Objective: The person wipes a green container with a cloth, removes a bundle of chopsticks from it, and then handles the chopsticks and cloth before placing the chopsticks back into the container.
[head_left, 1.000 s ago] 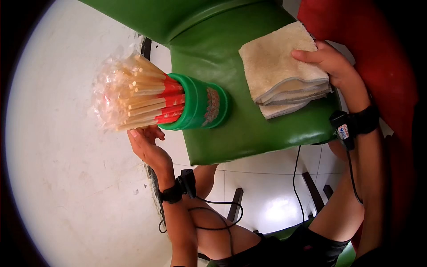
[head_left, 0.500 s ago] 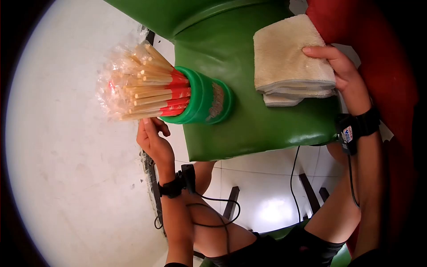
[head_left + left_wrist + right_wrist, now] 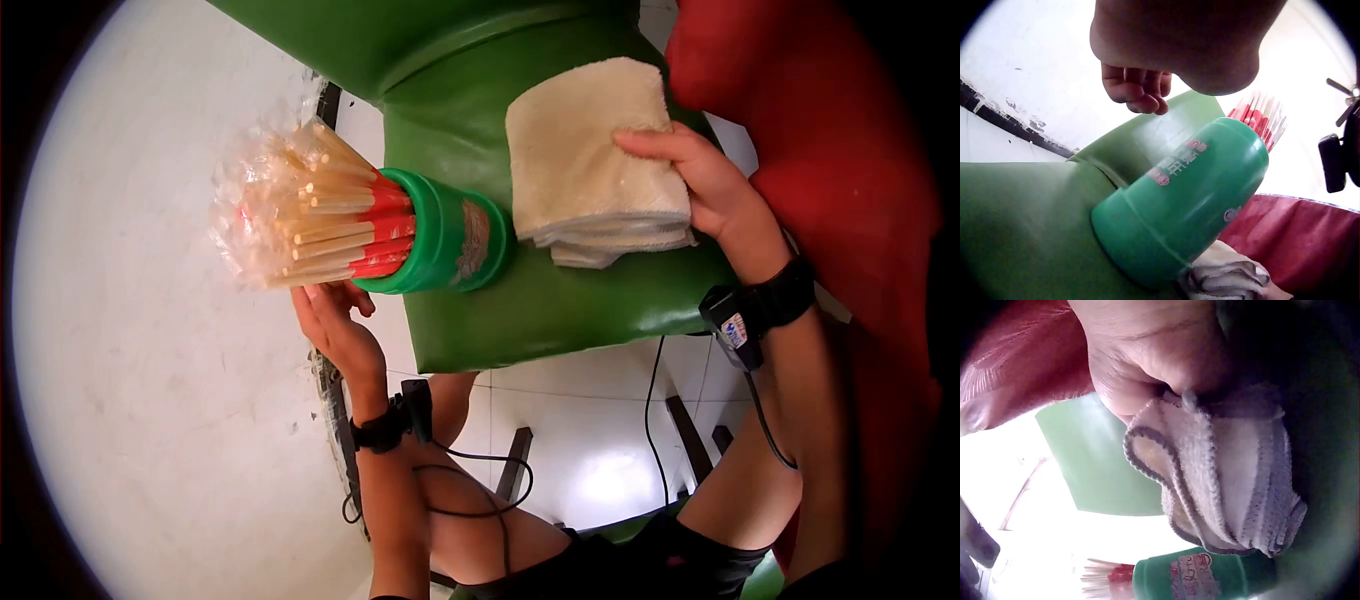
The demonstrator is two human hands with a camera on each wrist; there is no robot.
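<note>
My right hand (image 3: 715, 180) grips a folded beige cloth (image 3: 590, 150), thumb on top and the other fingers beneath. Grey stitched edges show on its stacked layers in the right wrist view. Just left of the cloth, a green plastic cup (image 3: 455, 235) with a worn label stands on a green padded seat (image 3: 560, 320). Chopsticks (image 3: 340, 205) in clear wrap with red bands fill the cup, their ends sticking out. My left hand (image 3: 345, 335) is beside the cup's mouth, overlapped by the chopsticks in the head view. The left wrist view shows its fingers (image 3: 1124, 90) loosely curled, holding nothing.
Red fabric (image 3: 830, 150) lies along the seat's right side. A pale wall (image 3: 150, 380) rises at the left. The green backrest (image 3: 330, 40) borders the seat's far side. Black cables (image 3: 660, 430) run from the wrist cameras past the person's legs.
My right hand has carried the folded cloth leftward, nearer the green cup. The left hand keeps its place beside the cup, while the head view has shifted slightly.
</note>
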